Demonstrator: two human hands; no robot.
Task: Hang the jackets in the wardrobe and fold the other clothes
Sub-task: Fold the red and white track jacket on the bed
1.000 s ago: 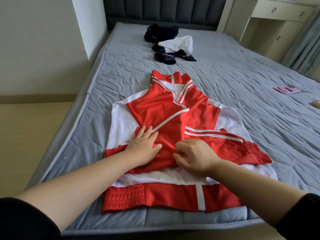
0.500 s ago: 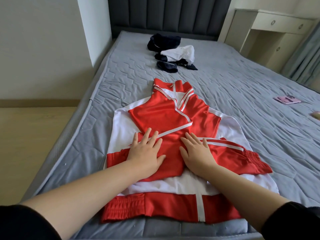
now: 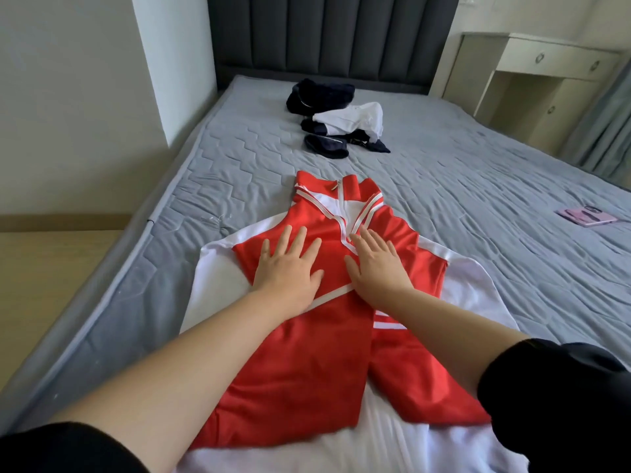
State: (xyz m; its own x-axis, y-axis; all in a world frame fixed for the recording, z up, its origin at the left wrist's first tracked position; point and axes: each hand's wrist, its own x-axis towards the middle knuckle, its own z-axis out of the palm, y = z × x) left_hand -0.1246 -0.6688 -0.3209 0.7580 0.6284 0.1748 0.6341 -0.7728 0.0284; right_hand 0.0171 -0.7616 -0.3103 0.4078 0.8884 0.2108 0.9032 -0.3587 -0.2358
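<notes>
Red-and-white track jacket [image 3: 307, 363] laid flat on the near part of the grey quilted mattress [image 3: 478, 186], collar toward 12 o'clock, red sleeves folded across the front, white panels at the shoulders and hem. Left hand [image 3: 286, 268] and right hand [image 3: 375, 264] press palm-down on the chest, fingers straight and spread, grasping nothing. A navy-and-white clothes pile [image 3: 338, 121] lies well beyond the collar at 12 o'clock.

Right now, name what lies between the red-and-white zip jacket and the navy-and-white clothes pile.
Only bare grey quilted mattress separates the red-and-white zip jacket from the navy-and-white clothes pile, as the head view shows.
</notes>
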